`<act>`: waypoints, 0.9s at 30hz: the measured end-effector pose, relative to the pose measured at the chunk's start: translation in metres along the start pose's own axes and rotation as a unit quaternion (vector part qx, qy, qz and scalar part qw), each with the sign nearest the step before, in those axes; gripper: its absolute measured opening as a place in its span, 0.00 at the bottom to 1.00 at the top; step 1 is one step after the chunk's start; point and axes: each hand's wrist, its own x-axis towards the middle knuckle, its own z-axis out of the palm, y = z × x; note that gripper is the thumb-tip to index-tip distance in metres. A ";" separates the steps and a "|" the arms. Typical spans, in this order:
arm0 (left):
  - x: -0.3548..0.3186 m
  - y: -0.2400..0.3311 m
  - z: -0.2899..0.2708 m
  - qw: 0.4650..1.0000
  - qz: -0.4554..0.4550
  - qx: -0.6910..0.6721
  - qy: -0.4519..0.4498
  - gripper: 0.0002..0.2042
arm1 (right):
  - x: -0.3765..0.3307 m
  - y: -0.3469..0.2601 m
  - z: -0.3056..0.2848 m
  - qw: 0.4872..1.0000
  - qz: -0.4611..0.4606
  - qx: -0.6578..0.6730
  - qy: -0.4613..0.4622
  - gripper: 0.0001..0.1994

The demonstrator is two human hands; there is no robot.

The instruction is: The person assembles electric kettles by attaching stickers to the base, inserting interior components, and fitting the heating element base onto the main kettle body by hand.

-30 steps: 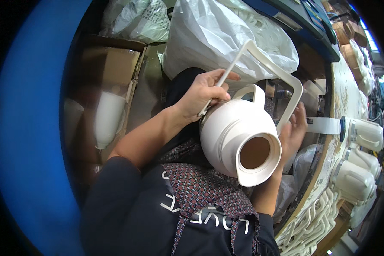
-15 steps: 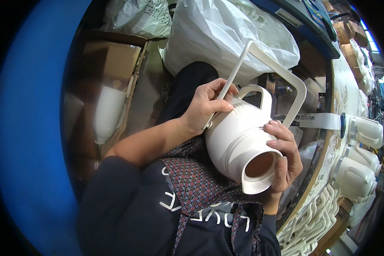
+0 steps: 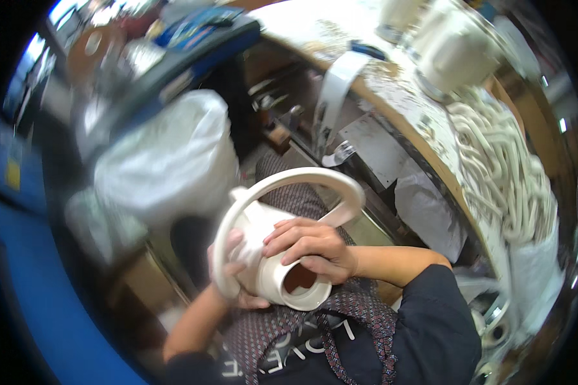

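Observation:
A white plastic jug (image 3: 270, 276) lies tilted in my lap, its round open mouth turned toward me. A wide white carrying handle (image 3: 282, 176) arches over the jug's far side and runs down along its left side. My left hand (image 3: 236, 260) grips the jug's left side, partly hidden behind this handle and blurred by motion. Across the neck lies my right hand (image 3: 311, 247), its fingers bent over the top and its thumb at the rim of the mouth. The jug's underside is hidden.
To the right is a worn workbench (image 3: 424, 125) bearing a heap of white curved handles (image 3: 494, 160) and several white jugs (image 3: 459, 54). A white strip (image 3: 337, 83) sticks out from its edge. A full white sack (image 3: 173, 151) stands at the left, near a blue panel (image 3: 42, 289).
My view has swung toward the bench on the right. The jug is turned in my lap, and my right hand has come over its neck. The carrying handle now lies closer around the jug.

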 end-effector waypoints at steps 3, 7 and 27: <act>0.048 0.010 -0.006 0.981 -0.168 0.092 0.024 0.16 | -0.002 -0.010 0.018 0.992 -0.047 -0.071 0.098 0.08; 0.068 -0.016 -0.061 0.912 -0.396 -0.085 0.064 0.28 | 0.010 -0.033 0.016 0.924 -0.274 -0.219 0.153 0.17; -0.085 -0.112 0.060 0.742 -0.584 -0.142 -0.297 0.10 | -0.052 -0.092 -0.271 0.738 0.024 -0.123 0.663 0.06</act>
